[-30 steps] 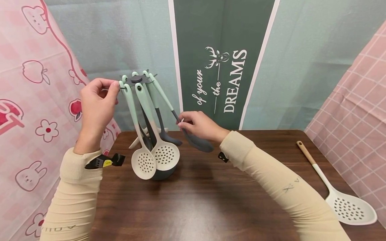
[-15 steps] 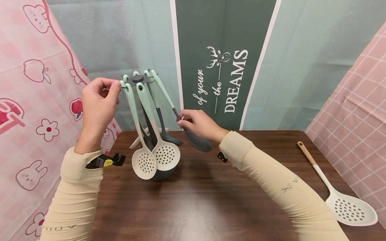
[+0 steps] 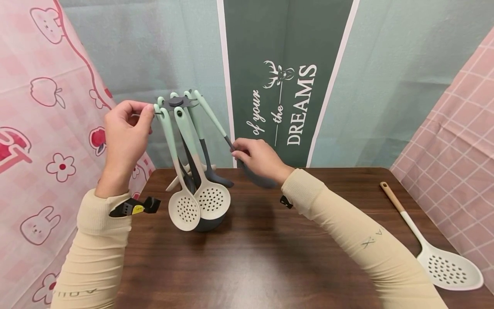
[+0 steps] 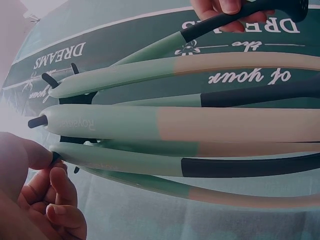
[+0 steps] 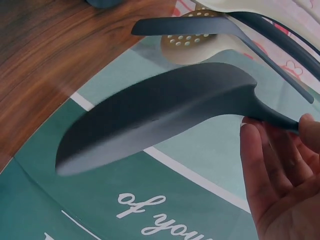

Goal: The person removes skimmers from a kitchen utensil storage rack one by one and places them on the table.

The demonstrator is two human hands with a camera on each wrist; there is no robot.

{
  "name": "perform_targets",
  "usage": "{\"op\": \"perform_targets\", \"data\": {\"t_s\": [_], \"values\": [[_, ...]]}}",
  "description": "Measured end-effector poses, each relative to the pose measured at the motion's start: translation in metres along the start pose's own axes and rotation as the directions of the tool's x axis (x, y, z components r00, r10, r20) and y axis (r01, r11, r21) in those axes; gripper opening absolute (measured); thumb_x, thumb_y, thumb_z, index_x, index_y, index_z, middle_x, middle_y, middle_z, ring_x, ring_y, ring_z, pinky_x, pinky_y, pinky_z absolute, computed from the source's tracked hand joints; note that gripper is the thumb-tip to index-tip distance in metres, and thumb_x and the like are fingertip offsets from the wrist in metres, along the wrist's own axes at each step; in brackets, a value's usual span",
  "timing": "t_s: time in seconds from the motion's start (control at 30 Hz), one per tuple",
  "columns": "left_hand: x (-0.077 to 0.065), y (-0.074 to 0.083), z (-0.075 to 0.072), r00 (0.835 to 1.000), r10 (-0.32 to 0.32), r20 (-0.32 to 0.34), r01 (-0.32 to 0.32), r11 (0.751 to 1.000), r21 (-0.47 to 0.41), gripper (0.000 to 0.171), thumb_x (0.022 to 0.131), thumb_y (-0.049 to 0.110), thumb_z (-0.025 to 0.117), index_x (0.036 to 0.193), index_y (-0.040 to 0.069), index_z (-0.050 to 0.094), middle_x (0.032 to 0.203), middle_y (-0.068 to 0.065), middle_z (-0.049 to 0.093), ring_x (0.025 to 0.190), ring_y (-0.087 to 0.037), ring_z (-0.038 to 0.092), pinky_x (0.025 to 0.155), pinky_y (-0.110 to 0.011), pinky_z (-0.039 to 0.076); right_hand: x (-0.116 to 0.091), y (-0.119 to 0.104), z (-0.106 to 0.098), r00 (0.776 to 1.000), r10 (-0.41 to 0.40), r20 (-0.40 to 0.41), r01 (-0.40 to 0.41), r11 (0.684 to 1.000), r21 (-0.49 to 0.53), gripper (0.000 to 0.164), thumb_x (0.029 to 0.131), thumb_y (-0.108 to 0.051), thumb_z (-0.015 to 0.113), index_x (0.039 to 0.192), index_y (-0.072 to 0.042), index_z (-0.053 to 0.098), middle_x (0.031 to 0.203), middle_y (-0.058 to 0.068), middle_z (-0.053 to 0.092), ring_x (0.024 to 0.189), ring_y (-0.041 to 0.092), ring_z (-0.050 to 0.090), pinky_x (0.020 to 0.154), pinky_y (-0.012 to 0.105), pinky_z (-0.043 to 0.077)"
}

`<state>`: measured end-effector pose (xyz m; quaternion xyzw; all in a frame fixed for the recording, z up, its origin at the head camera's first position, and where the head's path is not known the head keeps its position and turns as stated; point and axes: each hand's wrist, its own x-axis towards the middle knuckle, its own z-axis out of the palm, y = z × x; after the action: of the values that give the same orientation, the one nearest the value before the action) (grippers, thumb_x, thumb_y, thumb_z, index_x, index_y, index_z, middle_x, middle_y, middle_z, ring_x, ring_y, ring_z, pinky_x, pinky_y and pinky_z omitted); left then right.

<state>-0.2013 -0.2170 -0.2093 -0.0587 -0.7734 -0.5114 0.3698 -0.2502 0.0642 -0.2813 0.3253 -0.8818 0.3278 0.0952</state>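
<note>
While left hand [image 3: 129,131] pinches rack [image 3: 176,101] and right hand [image 3: 263,159] dark utensil [image 5: 157,112], skimmers [image 3: 211,200] hang between.

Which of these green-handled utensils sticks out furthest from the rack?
The dark-headed utensil pinched by the right hand: it slants outward, while the others hang closer in around the rack.

On brown tbl [image 3: 285,249], far R: white slotted turner [image 3: 438,255] w/ wood handle. Behind: green lettered cloth [image 3: 291,86]. Pink bunny cloth [image 3: 58,133] L, pink grid cloth [image 3: 455,154] R.
</note>
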Motion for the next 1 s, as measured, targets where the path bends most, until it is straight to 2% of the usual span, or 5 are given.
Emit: {"op": "perform_targets", "data": {"t_s": [0.2, 0.57, 0.87, 1.0], "values": [[0.0, 0.0, 0.001, 1.0, 0.0, 0.004, 0.0, 1.0, 0.002, 0.013, 0.098, 0.019, 0.067, 0.097, 0.009, 0.074, 0.079, 0.009, 0.062, 0.058, -0.005, 0.056, 0.059, -0.018, 0.046, 0.0, 0.004, -0.003, 0.999, 0.024, -0.047, -0.024, 1.0, 0.011, 0.007, 0.101, -0.017, 0.065, 0.099, -0.012, 0.068, 0.085, 0.0, 0.071, 0.077, 0.012, 0.063, 0.074, 0.033, 0.049], [-0.001, -0.001, 0.0, 1.0, -0.012, 0.005, 0.012, 1.0, 0.007, 0.012, 0.098, 0.02, 0.067, 0.097, 0.011, 0.074, 0.081, 0.009, 0.062, 0.059, -0.006, 0.056, 0.061, -0.018, 0.047, -0.006, 0.008, -0.017, 0.998, 0.047, -0.032, -0.047, 0.999, 0.002, 0.007, 0.101, -0.018, 0.066, 0.101, -0.011, 0.067, 0.089, 0.001, 0.074, 0.078, 0.014, 0.063, 0.073, 0.034, 0.048], [-0.001, -0.002, 0.0, 1.0, -0.02, 0.002, 0.02, 1.0, 0.011, 0.015, 0.099, 0.021, 0.067, 0.1, 0.008, 0.074, 0.083, 0.009, 0.063, 0.06, -0.007, 0.056, 0.062, -0.019, 0.047, -0.017, 0.016, -0.04, 0.997, 0.077, -0.026, -0.077, 0.996, -0.032, 0.01, 0.102, -0.018, 0.063, 0.102, -0.009, 0.067, 0.092, 0.004, 0.074, 0.081, 0.016, 0.065, 0.073, 0.036, 0.049], [0.0, -0.003, 0.0, 1.0, -0.021, 0.005, 0.02, 1.0, 0.009, 0.014, 0.098, 0.021, 0.067, 0.1, 0.009, 0.074, 0.083, 0.01, 0.063, 0.06, -0.007, 0.056, 0.062, -0.019, 0.047, -0.025, 0.022, -0.05, 0.996, 0.084, -0.041, -0.086, 0.995, -0.051, 0.008, 0.101, -0.017, 0.065, 0.1, -0.009, 0.067, 0.089, 0.005, 0.073, 0.076, 0.017, 0.063, 0.07, 0.035, 0.048]]}}
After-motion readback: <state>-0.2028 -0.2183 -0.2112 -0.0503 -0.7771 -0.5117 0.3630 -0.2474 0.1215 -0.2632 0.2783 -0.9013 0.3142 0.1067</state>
